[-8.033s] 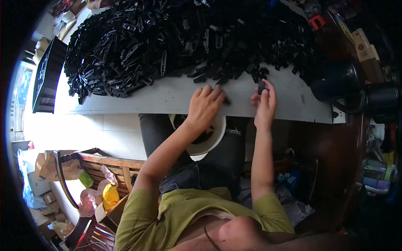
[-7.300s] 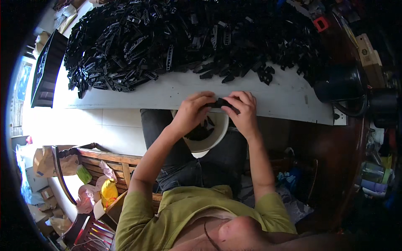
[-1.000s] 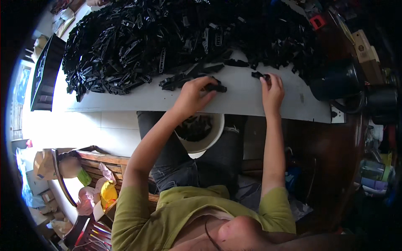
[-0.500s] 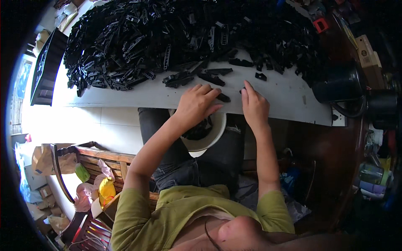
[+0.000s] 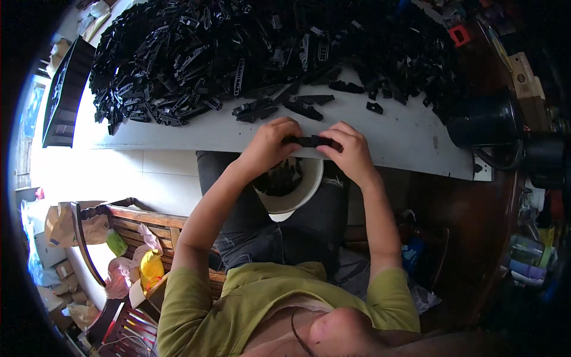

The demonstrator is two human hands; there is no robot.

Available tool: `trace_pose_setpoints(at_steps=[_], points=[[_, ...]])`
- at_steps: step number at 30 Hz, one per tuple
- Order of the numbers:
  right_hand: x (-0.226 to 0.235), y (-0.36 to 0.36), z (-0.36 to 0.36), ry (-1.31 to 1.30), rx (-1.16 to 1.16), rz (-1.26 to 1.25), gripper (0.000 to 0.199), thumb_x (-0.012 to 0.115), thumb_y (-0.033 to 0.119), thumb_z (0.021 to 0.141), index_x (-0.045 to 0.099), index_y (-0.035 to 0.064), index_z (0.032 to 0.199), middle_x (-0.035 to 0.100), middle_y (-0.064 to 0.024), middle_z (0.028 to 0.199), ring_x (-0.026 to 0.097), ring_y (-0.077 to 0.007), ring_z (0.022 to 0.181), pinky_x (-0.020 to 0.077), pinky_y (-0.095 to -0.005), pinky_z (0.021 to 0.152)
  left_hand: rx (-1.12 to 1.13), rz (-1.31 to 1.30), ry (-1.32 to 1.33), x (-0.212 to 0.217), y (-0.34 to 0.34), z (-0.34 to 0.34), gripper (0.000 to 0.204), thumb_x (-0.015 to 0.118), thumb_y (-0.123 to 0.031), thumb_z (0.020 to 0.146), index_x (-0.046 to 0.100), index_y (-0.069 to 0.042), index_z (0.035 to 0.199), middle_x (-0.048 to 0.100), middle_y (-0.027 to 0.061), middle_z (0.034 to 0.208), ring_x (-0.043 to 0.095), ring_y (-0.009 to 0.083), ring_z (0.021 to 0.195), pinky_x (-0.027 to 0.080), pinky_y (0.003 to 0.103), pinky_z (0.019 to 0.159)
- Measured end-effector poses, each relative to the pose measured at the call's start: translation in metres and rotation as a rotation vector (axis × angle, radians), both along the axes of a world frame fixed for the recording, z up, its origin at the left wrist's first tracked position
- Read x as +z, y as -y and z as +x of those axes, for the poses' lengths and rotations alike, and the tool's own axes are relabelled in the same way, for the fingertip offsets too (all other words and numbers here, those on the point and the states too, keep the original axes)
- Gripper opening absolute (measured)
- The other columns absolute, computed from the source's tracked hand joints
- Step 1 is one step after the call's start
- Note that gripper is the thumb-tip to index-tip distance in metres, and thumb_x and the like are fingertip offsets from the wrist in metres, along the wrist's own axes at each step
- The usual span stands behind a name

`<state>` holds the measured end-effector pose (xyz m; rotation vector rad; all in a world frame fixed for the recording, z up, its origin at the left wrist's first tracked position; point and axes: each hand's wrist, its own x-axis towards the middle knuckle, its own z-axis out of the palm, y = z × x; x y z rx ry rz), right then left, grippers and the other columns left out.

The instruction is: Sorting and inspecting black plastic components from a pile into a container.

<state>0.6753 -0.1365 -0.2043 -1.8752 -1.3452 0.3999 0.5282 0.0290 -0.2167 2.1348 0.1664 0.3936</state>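
Both my hands hold a long black plastic part (image 5: 308, 141) level above the near edge of the white table (image 5: 184, 140). My left hand (image 5: 270, 143) is closed around its left end, and my right hand (image 5: 350, 147) pinches its right end. Fingers cover both ends, so only the middle shows. Just beyond my hands lie a few loose black plastic pieces (image 5: 304, 109). Between my knees stands a white bucket (image 5: 313, 184) with more black parts (image 5: 279, 178) inside, partly hidden under my left hand and the table edge.
A large heap of black plastic parts (image 5: 178, 65) covers the far side of the table. A black tray (image 5: 68, 95) stands upright at the left. Dark cylindrical containers (image 5: 485, 122) sit by the right end. A wooden bench (image 5: 143, 223) is at lower left.
My right hand has come left and down, and its stretched index finger has folded onto the part's right end. The part is now held between both hands.
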Motion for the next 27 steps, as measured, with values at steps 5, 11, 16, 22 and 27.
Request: trace_pose_setpoints(at_steps=[5, 11, 16, 22, 27], points=[[-0.003, 0.004, 0.008, 0.033, 0.033, 0.048, 0.025, 0.077, 0.001, 0.066, 0.067, -0.0011, 0.089, 0.059, -0.0073, 0.081, 0.058, -0.0176, 0.07, 0.0464, -0.0281, 0.06, -0.047, -0.115, 0.032, -0.001, -0.004, 0.001, 0.026, 0.075, 0.001, 0.065, 0.063, 0.001, 0.088, 0.064, 0.0136, 0.094, 0.062, 0.0313, 0.088, 0.05, 0.037, 0.078], [-0.01, -0.003, 0.0, -0.015, 0.025, 0.07, 0.025, 0.079, 0.012, 0.069, 0.069, 0.0025, 0.09, 0.06, -0.0083, 0.083, 0.059, -0.026, 0.081, 0.0473, -0.0355, 0.07, -0.092, 0.042, 0.111, -0.011, -0.007, 0.001, 0.025, 0.075, -0.003, 0.07, 0.066, 0.0, 0.093, 0.064, 0.0124, 0.097, 0.062, 0.03, 0.092, 0.05, 0.038, 0.082], [0.003, 0.011, 0.048, 0.523, -0.47, 0.164, 0.022, 0.067, 0.007, 0.081, 0.067, 0.0058, 0.102, 0.061, -0.0089, 0.099, 0.057, -0.0262, 0.099, 0.0453, -0.0356, 0.085, 0.024, 0.394, 0.128, 0.015, -0.015, 0.006, 0.031, 0.073, -0.009, 0.073, 0.063, -0.003, 0.101, 0.061, 0.0104, 0.103, 0.058, 0.0283, 0.095, 0.049, 0.039, 0.081], [-0.021, 0.018, 0.056, 0.522, -0.377, 0.092, 0.02, 0.059, 0.009, 0.088, 0.063, 0.0069, 0.108, 0.061, -0.0111, 0.103, 0.057, -0.0315, 0.096, 0.0478, -0.039, 0.081, 0.094, 0.856, 0.085, 0.008, -0.011, 0.026, 0.025, 0.068, -0.013, 0.072, 0.059, -0.009, 0.096, 0.059, 0.0073, 0.105, 0.055, 0.0241, 0.095, 0.044, 0.035, 0.083], [-0.014, 0.014, 0.016, -1.031, -0.445, 0.387, 0.027, 0.051, 0.016, 0.097, 0.059, 0.0044, 0.12, 0.06, -0.0048, 0.088, 0.055, -0.0066, 0.066, 0.0411, -0.0215, 0.056, -0.025, 0.591, 0.116, 0.001, 0.001, 0.005, 0.021, 0.065, -0.007, 0.076, 0.058, -0.006, 0.095, 0.058, 0.0086, 0.096, 0.055, 0.0264, 0.093, 0.046, 0.037, 0.079]])
